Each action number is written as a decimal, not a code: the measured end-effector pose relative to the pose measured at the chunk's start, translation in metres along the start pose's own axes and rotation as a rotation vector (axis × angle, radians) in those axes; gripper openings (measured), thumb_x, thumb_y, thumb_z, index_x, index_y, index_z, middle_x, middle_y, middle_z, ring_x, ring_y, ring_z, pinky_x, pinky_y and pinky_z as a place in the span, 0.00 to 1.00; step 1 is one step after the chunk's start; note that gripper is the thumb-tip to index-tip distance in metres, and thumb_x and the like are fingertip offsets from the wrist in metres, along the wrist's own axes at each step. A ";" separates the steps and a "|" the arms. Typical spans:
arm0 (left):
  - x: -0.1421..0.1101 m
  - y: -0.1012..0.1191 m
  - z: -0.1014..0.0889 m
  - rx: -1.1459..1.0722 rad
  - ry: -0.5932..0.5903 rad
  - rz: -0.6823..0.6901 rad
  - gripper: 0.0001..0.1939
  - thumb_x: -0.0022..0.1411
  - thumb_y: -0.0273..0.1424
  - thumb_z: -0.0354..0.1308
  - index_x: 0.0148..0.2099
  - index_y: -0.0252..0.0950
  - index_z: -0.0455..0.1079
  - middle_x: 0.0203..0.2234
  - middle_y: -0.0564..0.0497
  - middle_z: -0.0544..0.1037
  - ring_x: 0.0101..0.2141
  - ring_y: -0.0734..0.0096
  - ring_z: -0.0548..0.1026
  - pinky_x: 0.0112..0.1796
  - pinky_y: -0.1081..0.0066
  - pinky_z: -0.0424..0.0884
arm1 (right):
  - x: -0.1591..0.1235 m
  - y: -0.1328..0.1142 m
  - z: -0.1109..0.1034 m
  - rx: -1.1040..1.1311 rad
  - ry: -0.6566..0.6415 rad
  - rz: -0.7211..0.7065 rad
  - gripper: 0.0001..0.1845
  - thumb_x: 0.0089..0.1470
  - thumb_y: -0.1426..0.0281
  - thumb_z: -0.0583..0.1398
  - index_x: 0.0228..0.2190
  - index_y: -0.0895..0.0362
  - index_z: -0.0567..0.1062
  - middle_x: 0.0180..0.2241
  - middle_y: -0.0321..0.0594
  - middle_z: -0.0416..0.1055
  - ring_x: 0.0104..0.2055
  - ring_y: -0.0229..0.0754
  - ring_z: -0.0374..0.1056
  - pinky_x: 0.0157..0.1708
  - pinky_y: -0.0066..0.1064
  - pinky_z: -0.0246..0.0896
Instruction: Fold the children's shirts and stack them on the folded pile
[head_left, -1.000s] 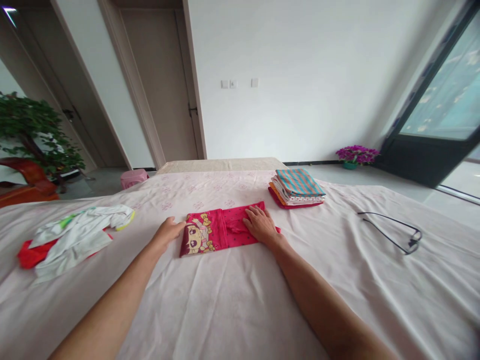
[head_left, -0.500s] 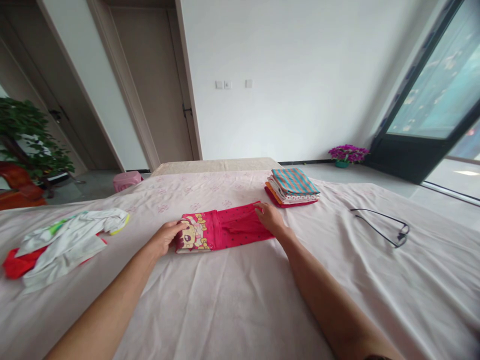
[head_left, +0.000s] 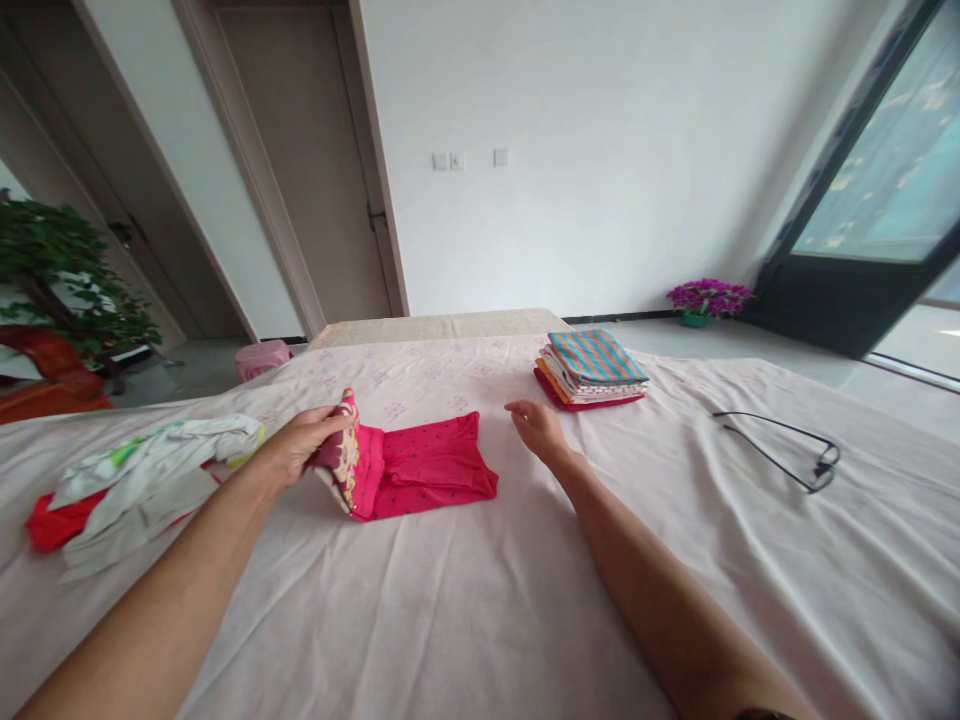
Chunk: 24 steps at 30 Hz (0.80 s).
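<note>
A folded pink garment [head_left: 427, 464] with small dots and a cartoon print lies in the middle of the bed. My left hand [head_left: 304, 441] grips its left end and holds that end lifted off the sheet, with the cartoon print turned up on edge. My right hand [head_left: 538, 429] hovers just right of the garment, fingers loosely apart, holding nothing. A stack of folded clothes [head_left: 590, 368], striped piece on top, sits beyond my right hand.
The bed carries a pale pink sheet [head_left: 480, 600]. A heap of unfolded white and red clothes [head_left: 135, 482] lies at the left. A black clothes hanger [head_left: 784, 450] rests at the right. Beyond are a pink stool [head_left: 261, 357], a potted plant [head_left: 60, 285] and purple flowers [head_left: 706, 299].
My left hand has taken hold of the garment's left end and raised it. My right hand has come off the garment's right end and now hovers beside it.
</note>
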<state>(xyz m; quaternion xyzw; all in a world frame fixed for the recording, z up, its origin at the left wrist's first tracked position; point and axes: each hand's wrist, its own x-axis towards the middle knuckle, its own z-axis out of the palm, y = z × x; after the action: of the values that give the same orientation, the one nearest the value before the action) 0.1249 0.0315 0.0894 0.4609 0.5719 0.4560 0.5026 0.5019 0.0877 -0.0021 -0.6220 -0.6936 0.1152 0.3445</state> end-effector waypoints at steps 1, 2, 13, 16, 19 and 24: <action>0.001 0.002 0.014 0.015 -0.026 0.017 0.24 0.38 0.36 0.71 0.38 0.34 0.69 0.18 0.57 0.72 0.19 0.73 0.72 0.21 0.75 0.68 | 0.000 -0.001 0.001 0.012 0.001 -0.001 0.18 0.55 0.75 0.55 0.44 0.55 0.79 0.44 0.40 0.78 0.47 0.43 0.73 0.48 0.29 0.64; 0.002 0.003 0.029 0.039 -0.043 0.036 0.24 0.39 0.37 0.70 0.39 0.34 0.68 0.18 0.59 0.70 0.17 0.75 0.70 0.19 0.77 0.65 | -0.001 -0.001 0.003 0.020 0.001 0.000 0.18 0.55 0.75 0.55 0.44 0.55 0.80 0.44 0.40 0.78 0.46 0.43 0.73 0.47 0.30 0.64; 0.038 -0.039 0.149 0.256 -0.029 0.123 0.08 0.47 0.28 0.59 0.29 0.37 0.62 0.15 0.61 0.63 0.17 0.79 0.63 0.20 0.78 0.55 | -0.006 0.004 0.011 0.046 -0.041 0.054 0.19 0.54 0.77 0.54 0.43 0.53 0.80 0.45 0.38 0.78 0.48 0.43 0.72 0.50 0.31 0.63; 0.041 -0.048 0.161 0.319 -0.005 0.144 0.08 0.48 0.28 0.60 0.32 0.37 0.64 0.17 0.60 0.65 0.19 0.77 0.65 0.21 0.77 0.56 | -0.006 0.007 0.013 0.056 -0.040 0.062 0.19 0.54 0.77 0.54 0.43 0.53 0.80 0.46 0.38 0.77 0.50 0.42 0.71 0.52 0.31 0.62; 0.042 -0.052 0.169 0.381 0.002 0.167 0.09 0.50 0.28 0.60 0.36 0.37 0.67 0.19 0.58 0.69 0.21 0.75 0.68 0.22 0.76 0.59 | -0.005 0.010 0.017 0.062 -0.033 0.059 0.19 0.54 0.76 0.54 0.43 0.52 0.80 0.47 0.38 0.77 0.50 0.42 0.71 0.53 0.32 0.62; 0.037 -0.058 0.186 0.486 -0.041 0.211 0.15 0.56 0.30 0.58 0.47 0.34 0.70 0.24 0.54 0.76 0.23 0.73 0.73 0.24 0.76 0.65 | -0.005 0.012 0.021 0.041 -0.029 0.048 0.19 0.54 0.76 0.54 0.42 0.51 0.79 0.46 0.36 0.77 0.49 0.42 0.71 0.52 0.32 0.62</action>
<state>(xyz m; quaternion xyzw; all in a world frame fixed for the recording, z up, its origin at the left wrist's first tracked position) 0.3035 0.0700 0.0123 0.6340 0.6032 0.3459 0.3384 0.4985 0.0915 -0.0264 -0.6294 -0.6810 0.1467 0.3442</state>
